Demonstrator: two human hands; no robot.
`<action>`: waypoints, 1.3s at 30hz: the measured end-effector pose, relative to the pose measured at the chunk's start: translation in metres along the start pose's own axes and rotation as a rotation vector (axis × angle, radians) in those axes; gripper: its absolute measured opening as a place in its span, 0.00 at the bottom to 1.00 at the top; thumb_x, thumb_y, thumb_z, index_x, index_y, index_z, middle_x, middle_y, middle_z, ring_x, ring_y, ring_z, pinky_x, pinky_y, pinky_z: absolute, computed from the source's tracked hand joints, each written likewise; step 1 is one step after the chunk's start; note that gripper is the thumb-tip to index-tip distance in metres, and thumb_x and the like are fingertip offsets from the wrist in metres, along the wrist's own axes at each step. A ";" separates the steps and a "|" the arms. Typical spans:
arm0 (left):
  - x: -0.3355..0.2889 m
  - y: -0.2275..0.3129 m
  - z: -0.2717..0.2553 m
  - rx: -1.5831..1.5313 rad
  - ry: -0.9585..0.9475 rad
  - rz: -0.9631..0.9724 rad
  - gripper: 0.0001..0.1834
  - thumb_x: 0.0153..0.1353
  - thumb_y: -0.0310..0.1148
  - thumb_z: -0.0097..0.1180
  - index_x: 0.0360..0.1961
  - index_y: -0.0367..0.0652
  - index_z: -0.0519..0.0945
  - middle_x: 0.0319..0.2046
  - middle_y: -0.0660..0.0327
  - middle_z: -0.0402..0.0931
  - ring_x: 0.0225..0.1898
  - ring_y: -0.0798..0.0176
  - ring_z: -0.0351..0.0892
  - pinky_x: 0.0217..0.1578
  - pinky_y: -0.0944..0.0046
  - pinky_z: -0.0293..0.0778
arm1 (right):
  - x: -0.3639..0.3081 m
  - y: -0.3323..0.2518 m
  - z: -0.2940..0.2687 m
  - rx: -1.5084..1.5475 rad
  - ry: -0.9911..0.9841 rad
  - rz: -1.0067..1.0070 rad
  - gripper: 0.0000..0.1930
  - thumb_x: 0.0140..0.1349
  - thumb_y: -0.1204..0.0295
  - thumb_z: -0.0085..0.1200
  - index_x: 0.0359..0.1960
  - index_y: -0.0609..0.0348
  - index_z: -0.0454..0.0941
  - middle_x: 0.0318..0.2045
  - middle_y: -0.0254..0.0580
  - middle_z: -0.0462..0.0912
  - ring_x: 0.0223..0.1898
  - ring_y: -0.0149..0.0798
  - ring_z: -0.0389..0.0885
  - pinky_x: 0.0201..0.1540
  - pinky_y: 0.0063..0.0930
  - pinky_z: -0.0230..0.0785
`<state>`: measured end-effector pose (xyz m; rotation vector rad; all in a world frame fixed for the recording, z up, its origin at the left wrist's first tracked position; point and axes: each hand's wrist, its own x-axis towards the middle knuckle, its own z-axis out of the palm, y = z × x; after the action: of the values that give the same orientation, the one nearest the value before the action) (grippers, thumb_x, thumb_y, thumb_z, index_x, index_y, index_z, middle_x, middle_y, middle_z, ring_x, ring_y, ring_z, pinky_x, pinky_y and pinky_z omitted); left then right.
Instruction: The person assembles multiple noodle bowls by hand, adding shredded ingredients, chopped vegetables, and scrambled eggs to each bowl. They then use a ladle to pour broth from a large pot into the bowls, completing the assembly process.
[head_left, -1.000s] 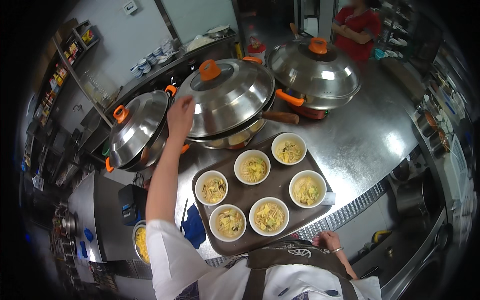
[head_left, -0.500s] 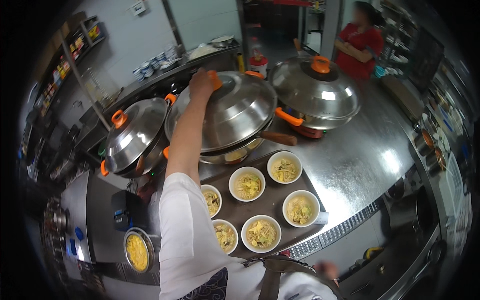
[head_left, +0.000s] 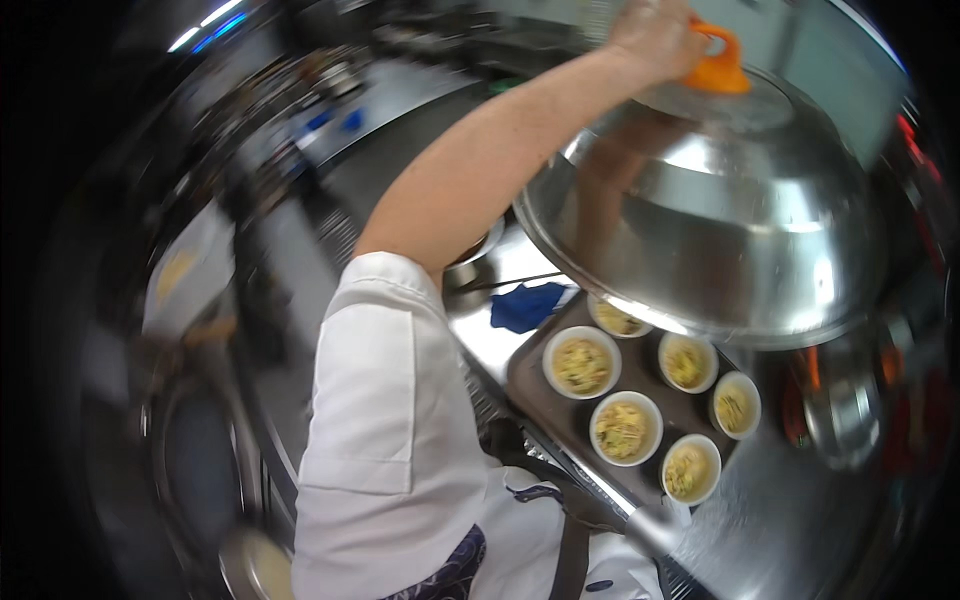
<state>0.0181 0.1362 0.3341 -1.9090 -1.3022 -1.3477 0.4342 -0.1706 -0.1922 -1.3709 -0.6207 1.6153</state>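
Blue cloth (head_left: 527, 305) just beside tray (head_left: 638, 372) | 6 white bowls (head_left: 626, 428) w/ food on tray | L hand (head_left: 655, 40) — fingers closed round orange knob (head_left: 728, 68) | steel lid (head_left: 700, 220) now up, partly hiding tray's far side; a moment ago sat on pan — lift-off looks done | R hand unseen, grip unknown

Upper right: lid (head_left: 720, 220), polished metal, glossy; its orange knob (head_left: 722, 72), smooth, plastic-looking. Centre right: tray (head_left: 528, 374), matt; bowls (head_left: 626, 463), smooth. Centre: rag (head_left: 527, 307), crumpled cloth. Lower left: sleeve (head_left: 360, 390), matt cloth. Lower right: worktop (head_left: 750, 535), metal, shiny.
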 end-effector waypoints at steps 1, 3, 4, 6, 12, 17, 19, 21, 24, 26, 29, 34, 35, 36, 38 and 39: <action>-0.020 -0.008 -0.024 0.035 -0.005 -0.053 0.14 0.50 0.39 0.51 0.27 0.37 0.79 0.25 0.45 0.75 0.32 0.46 0.76 0.34 0.54 0.72 | 0.010 -0.015 0.005 -0.052 -0.039 0.026 0.07 0.56 0.74 0.49 0.30 0.66 0.73 0.24 0.45 0.78 0.26 0.36 0.77 0.32 0.26 0.72; -0.070 -0.010 -0.094 0.126 0.007 -0.159 0.14 0.47 0.35 0.52 0.33 0.39 0.78 0.29 0.51 0.77 0.33 0.50 0.77 0.37 0.58 0.72 | 0.032 -0.036 0.024 -0.165 -0.152 0.075 0.07 0.56 0.74 0.49 0.30 0.66 0.73 0.24 0.45 0.78 0.26 0.36 0.77 0.32 0.26 0.72; -0.090 -0.013 -0.119 0.156 0.026 -0.193 0.14 0.47 0.35 0.53 0.33 0.39 0.78 0.29 0.51 0.77 0.33 0.50 0.77 0.37 0.58 0.72 | 0.037 -0.043 0.031 -0.200 -0.175 0.080 0.07 0.56 0.74 0.49 0.30 0.66 0.73 0.24 0.45 0.78 0.26 0.36 0.76 0.32 0.26 0.71; -0.145 -0.016 -0.187 0.273 0.069 -0.270 0.14 0.46 0.36 0.54 0.32 0.39 0.78 0.27 0.50 0.77 0.32 0.50 0.77 0.36 0.57 0.72 | 0.048 -0.052 0.056 -0.295 -0.285 0.105 0.07 0.56 0.73 0.49 0.30 0.66 0.73 0.24 0.44 0.78 0.26 0.35 0.76 0.32 0.26 0.71; -0.302 0.016 -0.354 0.584 0.219 -0.603 0.12 0.49 0.33 0.53 0.34 0.37 0.76 0.29 0.50 0.76 0.34 0.51 0.76 0.35 0.60 0.70 | 0.053 -0.059 0.131 -0.518 -0.533 0.138 0.07 0.56 0.73 0.50 0.30 0.66 0.74 0.24 0.44 0.79 0.26 0.35 0.76 0.32 0.25 0.71; -0.426 0.085 -0.462 0.999 0.313 -0.778 0.10 0.47 0.27 0.53 0.34 0.40 0.73 0.31 0.51 0.74 0.36 0.48 0.73 0.36 0.55 0.69 | 0.045 -0.048 0.198 -0.661 -0.705 0.150 0.07 0.56 0.73 0.50 0.30 0.66 0.74 0.24 0.43 0.79 0.26 0.35 0.76 0.32 0.25 0.71; -0.463 0.115 -0.489 1.109 0.337 -0.902 0.10 0.48 0.27 0.53 0.35 0.40 0.73 0.32 0.51 0.74 0.36 0.47 0.73 0.36 0.55 0.69 | 0.038 -0.044 0.217 -0.698 -0.754 0.148 0.07 0.56 0.73 0.50 0.30 0.66 0.74 0.24 0.43 0.79 0.26 0.34 0.76 0.32 0.25 0.71; -0.501 0.146 -0.511 1.280 0.384 -1.020 0.11 0.49 0.28 0.53 0.35 0.40 0.74 0.32 0.51 0.74 0.35 0.47 0.73 0.36 0.54 0.69 | 0.033 -0.039 0.238 -0.748 -0.809 0.150 0.07 0.56 0.73 0.50 0.30 0.66 0.74 0.24 0.43 0.79 0.26 0.34 0.76 0.32 0.24 0.70; -0.563 0.184 -0.544 1.399 0.463 -1.163 0.10 0.49 0.29 0.54 0.35 0.40 0.74 0.31 0.50 0.74 0.34 0.46 0.74 0.35 0.54 0.69 | 0.022 -0.031 0.267 -0.796 -0.866 0.147 0.07 0.56 0.72 0.50 0.30 0.66 0.74 0.24 0.43 0.79 0.26 0.34 0.76 0.32 0.24 0.70; -0.600 0.213 -0.563 1.448 0.522 -1.257 0.10 0.49 0.29 0.54 0.34 0.40 0.74 0.31 0.50 0.75 0.34 0.46 0.74 0.35 0.54 0.69 | 0.013 -0.022 0.283 -0.829 -0.900 0.159 0.07 0.56 0.72 0.50 0.30 0.66 0.75 0.24 0.42 0.79 0.26 0.34 0.76 0.32 0.24 0.70; -0.656 0.248 -0.583 1.579 0.510 -1.349 0.10 0.49 0.28 0.55 0.34 0.40 0.74 0.31 0.50 0.75 0.34 0.46 0.74 0.36 0.54 0.69 | 0.002 -0.012 0.300 -0.867 -0.937 0.164 0.08 0.56 0.72 0.50 0.30 0.66 0.75 0.24 0.42 0.79 0.26 0.34 0.76 0.32 0.24 0.70; -0.685 0.292 -0.598 1.666 0.537 -1.463 0.12 0.49 0.28 0.55 0.36 0.40 0.74 0.33 0.50 0.75 0.36 0.47 0.73 0.37 0.55 0.69 | -0.007 -0.001 0.307 -0.913 -0.979 0.188 0.08 0.56 0.72 0.51 0.30 0.66 0.75 0.24 0.42 0.79 0.26 0.33 0.76 0.32 0.23 0.70; -0.683 0.298 -0.600 1.672 0.541 -1.503 0.12 0.49 0.28 0.55 0.37 0.40 0.74 0.33 0.50 0.74 0.36 0.47 0.73 0.37 0.55 0.69 | -0.007 0.002 0.306 -0.917 -0.988 0.194 0.08 0.56 0.72 0.51 0.30 0.66 0.75 0.24 0.42 0.79 0.26 0.33 0.76 0.32 0.23 0.70; -0.685 0.303 -0.602 1.702 0.495 -1.492 0.12 0.49 0.28 0.55 0.37 0.39 0.74 0.34 0.50 0.74 0.37 0.47 0.73 0.38 0.55 0.69 | -0.011 0.003 0.306 -0.920 -0.995 0.195 0.08 0.56 0.72 0.51 0.30 0.66 0.75 0.24 0.41 0.79 0.26 0.33 0.76 0.32 0.23 0.70; -0.688 0.313 -0.605 1.759 0.395 -1.462 0.13 0.49 0.29 0.55 0.37 0.39 0.74 0.34 0.50 0.74 0.37 0.47 0.73 0.38 0.55 0.69 | -0.014 0.004 0.304 -0.928 -1.007 0.200 0.08 0.55 0.72 0.51 0.30 0.65 0.75 0.24 0.41 0.79 0.26 0.33 0.76 0.32 0.23 0.69; -0.694 0.314 -0.606 1.758 0.371 -1.466 0.12 0.49 0.29 0.54 0.37 0.39 0.74 0.35 0.50 0.74 0.38 0.48 0.73 0.38 0.55 0.69 | -0.019 0.004 0.302 -0.928 -1.005 0.190 0.08 0.55 0.72 0.51 0.30 0.65 0.75 0.24 0.41 0.79 0.26 0.33 0.76 0.32 0.23 0.69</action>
<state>-0.0336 -0.7783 0.0051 0.5905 -2.3157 -0.2649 0.1460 -0.1372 -0.1079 -1.1114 -2.0744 2.2699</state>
